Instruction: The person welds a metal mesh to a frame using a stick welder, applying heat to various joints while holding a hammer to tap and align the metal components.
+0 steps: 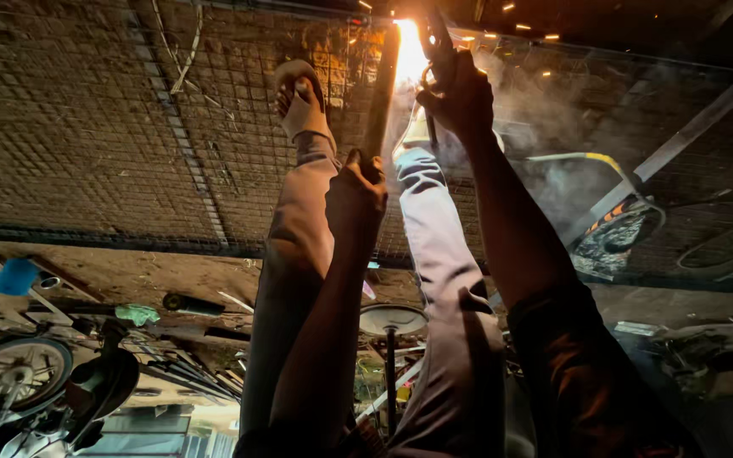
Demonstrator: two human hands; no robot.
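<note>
The metal bar (381, 93) stands upright between my legs on the wire mesh (86, 127), my left hand (355, 197) wrapped tight around it. My right hand (458, 93) grips the welding holder (436, 38), sparks (409, 51) and smoke close by; a motorbike wheel (12, 373) sits apart.

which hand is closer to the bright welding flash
Right. The right hand is beside the welding flash; the left hand grips the dark bar farther down.
</note>
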